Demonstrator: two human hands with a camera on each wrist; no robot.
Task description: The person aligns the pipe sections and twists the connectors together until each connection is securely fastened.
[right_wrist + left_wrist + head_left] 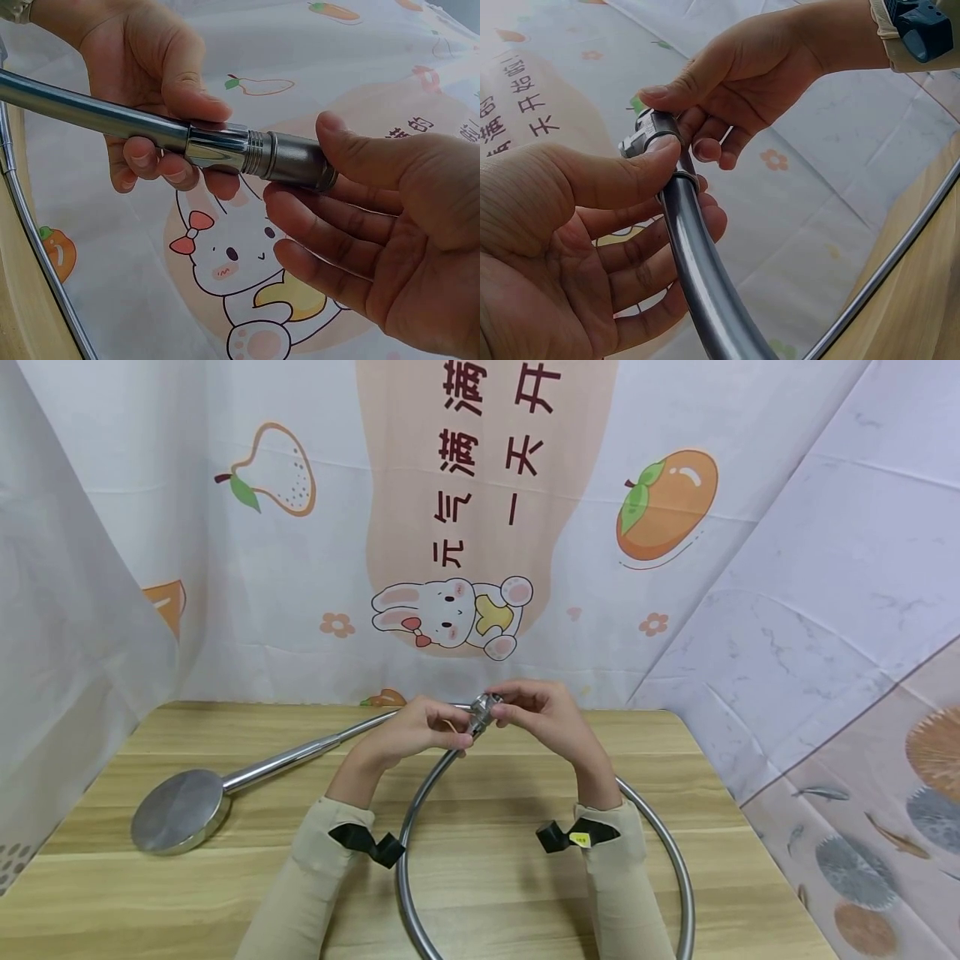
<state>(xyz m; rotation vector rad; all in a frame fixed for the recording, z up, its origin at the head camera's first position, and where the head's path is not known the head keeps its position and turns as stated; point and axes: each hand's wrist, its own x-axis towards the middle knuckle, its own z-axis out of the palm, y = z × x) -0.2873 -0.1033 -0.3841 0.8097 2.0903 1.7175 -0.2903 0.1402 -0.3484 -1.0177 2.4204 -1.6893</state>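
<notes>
A silver shower hose [406, 860] loops across the table under both forearms, and one end is raised above the table's far part. My left hand [408, 731] grips that end, thumb and fingers around its shiny chrome nut [217, 147]. A darker grey metal fitting [298, 160] sits in line with the nut, a short band of screw thread showing between them. My right hand [553, 720] pinches this fitting between thumb and fingers. In the left wrist view, a small stub [634, 144] juts from the fitting's side. The fitting's far end is partly hidden by the right fingers.
A round chrome shower head [180, 812] lies on the wooden table [300, 893] at the left, its handle [285, 758] pointing toward the hands. Behind the table hangs a printed cloth [300, 568] with fruit and a rabbit. More cloth hangs at both sides.
</notes>
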